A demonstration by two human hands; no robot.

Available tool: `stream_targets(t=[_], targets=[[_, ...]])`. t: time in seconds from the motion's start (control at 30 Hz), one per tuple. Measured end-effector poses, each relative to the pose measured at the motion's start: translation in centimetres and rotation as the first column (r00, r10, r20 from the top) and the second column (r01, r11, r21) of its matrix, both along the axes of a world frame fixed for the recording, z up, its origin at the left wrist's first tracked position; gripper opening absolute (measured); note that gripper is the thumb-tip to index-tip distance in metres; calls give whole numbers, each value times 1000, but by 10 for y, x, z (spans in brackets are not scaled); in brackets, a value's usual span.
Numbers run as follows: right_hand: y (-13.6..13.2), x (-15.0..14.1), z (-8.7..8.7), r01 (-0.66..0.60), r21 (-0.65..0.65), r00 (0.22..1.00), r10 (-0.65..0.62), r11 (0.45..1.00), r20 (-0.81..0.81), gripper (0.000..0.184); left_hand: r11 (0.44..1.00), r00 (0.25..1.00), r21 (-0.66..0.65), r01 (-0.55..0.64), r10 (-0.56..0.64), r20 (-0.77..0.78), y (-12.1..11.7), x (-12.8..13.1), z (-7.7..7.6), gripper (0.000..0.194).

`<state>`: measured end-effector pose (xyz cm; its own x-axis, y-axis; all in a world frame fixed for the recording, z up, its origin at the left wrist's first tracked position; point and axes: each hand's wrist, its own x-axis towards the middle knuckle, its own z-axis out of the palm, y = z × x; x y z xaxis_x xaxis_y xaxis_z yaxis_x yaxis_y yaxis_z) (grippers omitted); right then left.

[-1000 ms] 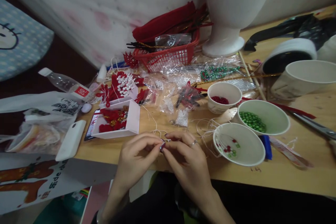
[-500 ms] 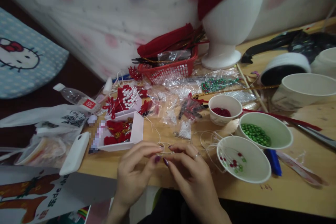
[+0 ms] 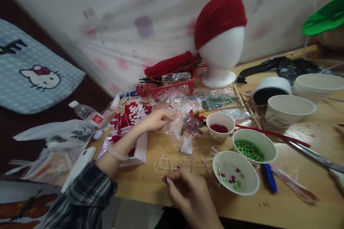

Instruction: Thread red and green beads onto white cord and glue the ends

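My left hand (image 3: pixel 158 120) stretches out over the white box (image 3: pixel 141 150) to the small clear plastic bags (image 3: pixel 174 123) in the middle of the table. Its fingertips are at the bags, but they are blurred, and I cannot make out whether they grip anything. Near the table's front edge, my right hand (image 3: pixel 189 189) is closed in a pinch of thumb and forefinger; what is in it, if anything, is too small to name. Just beyond its fingers lies a looped white string (image 3: pixel 163 166) with a few red, green and white beads at one end.
Paper bowls to the right hold red beads (image 3: pixel 219 128), green beads (image 3: pixel 248 150) and beaded strings (image 3: pixel 232 179). Scissors (image 3: pixel 317 155) and a blue tool (image 3: pixel 270 179) lie farther right. Behind stand a red basket (image 3: pixel 172 91) and a white foam head (image 3: pixel 223 53); a bottle (image 3: pixel 87 114) is left.
My left hand has left my right hand and moved forward to the plastic bags. The beaded string now lies on the table. My right hand stays near the front edge; the view has tilted up.
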<state>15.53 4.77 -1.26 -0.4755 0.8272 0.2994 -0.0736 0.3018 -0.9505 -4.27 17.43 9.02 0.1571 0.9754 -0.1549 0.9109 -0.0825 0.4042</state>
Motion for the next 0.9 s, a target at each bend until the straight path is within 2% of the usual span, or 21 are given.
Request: stream_targets(t=[0.07,0.17,0.33,0.47,0.63,0.8,0.9], targets=[[0,0,3,8,-5,1000,-8,1000,4,11,996,997,-55,75,-77,-24,7,7,-6,8],[0,-1,5,31,24,1000,-31,999,-5,12,990,990,-73,125,-129,-61,14,12,-13,14],[-2,-7,0,86,11,995,-85,996,-59,15,984,984,-79,161,-166,-63,18,9,-15,8],[-4,-10,-4,75,-7,996,-75,997,-45,16,987,988,-50,153,-154,-18,17,3,-8,8],[-2,-7,1,59,-17,998,-59,998,-14,15,995,996,-43,87,-85,34,12,-2,3,14],[1,-1,8,36,13,999,-36,999,27,15,997,998,-53,64,-62,27,9,-1,8,12],[2,-1,10,26,-20,1000,-26,999,10,16,1000,1000,0,21,-21,-7,10,-2,16,8]])
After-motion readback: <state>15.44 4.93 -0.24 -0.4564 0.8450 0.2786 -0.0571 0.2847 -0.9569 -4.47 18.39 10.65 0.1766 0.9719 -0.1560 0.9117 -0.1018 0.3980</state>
